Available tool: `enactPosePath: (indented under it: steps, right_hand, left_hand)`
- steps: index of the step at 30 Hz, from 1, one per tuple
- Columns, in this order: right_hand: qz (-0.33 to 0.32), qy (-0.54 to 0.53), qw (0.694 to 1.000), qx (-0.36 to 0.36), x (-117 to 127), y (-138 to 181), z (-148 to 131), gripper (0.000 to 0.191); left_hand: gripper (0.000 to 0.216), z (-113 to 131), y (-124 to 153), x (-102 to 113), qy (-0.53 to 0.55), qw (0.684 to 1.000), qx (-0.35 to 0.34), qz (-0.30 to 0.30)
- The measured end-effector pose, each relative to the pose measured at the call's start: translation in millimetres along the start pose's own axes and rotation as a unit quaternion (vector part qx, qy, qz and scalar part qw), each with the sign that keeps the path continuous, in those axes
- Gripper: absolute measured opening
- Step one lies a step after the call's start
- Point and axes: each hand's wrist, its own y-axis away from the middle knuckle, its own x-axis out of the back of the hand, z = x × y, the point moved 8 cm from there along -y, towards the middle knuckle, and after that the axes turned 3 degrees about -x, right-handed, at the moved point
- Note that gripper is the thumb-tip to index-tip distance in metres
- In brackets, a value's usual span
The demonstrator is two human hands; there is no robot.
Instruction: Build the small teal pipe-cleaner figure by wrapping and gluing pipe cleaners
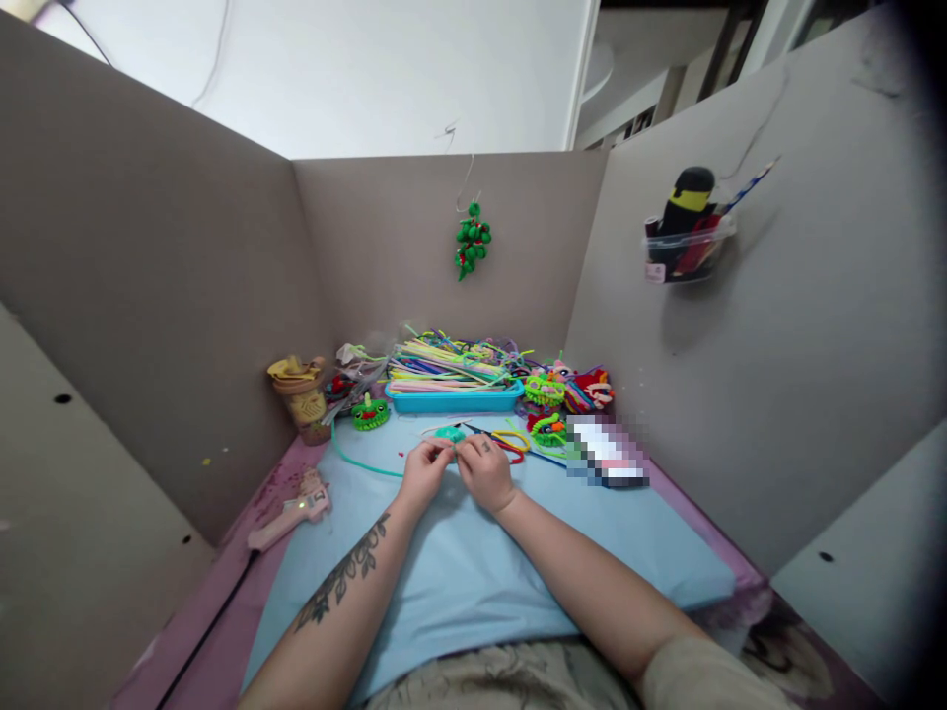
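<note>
My left hand [427, 471] and my right hand [485, 473] meet over the middle of the table, fingertips pinched close together. Between them is a small teal pipe-cleaner piece [449, 433], its lower part hidden by my fingers. A long teal pipe cleaner [364, 466] curves away to the left of my left hand; whether it joins the piece is hidden. Just beyond my right hand lie scissors [512, 441] with yellow and red handles.
A blue tray [455, 401] of pipe cleaners stands at the back. Left are a cup [303, 404], a green figure [370, 413] and a corded glue gun [296, 513]. Right are colourful figures [546, 390] and a blurred phone [608, 454]. Grey panels [444, 197] enclose the table.
</note>
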Motion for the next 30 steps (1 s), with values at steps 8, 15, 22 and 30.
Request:
enactPosePath:
  steps: [8,15,22,30]
  right_hand:
    - [-0.02,-0.099,0.994,-0.046,3.8,-3.2,5.8,0.013]
    - [-0.035,-0.19,0.978,-0.076,-3.3,-2.4,15.3,0.014]
    - [-0.028,-0.254,0.96,-0.111,-0.6,-3.6,20.6,0.012]
    - [-0.028,-0.331,0.93,-0.155,-2.7,-5.0,30.8,0.017]
  left_hand:
    - [0.011,2.6,-1.5,3.2,-0.028,0.999,-0.027,0.007]
    - [0.012,11.9,-0.6,-2.2,-0.055,0.997,-0.049,-0.032]
    - [0.017,4.9,0.0,0.5,-0.01,1.0,-0.026,-0.012]
    - [0.017,5.6,0.2,-1.7,-0.032,0.999,-0.03,-0.032]
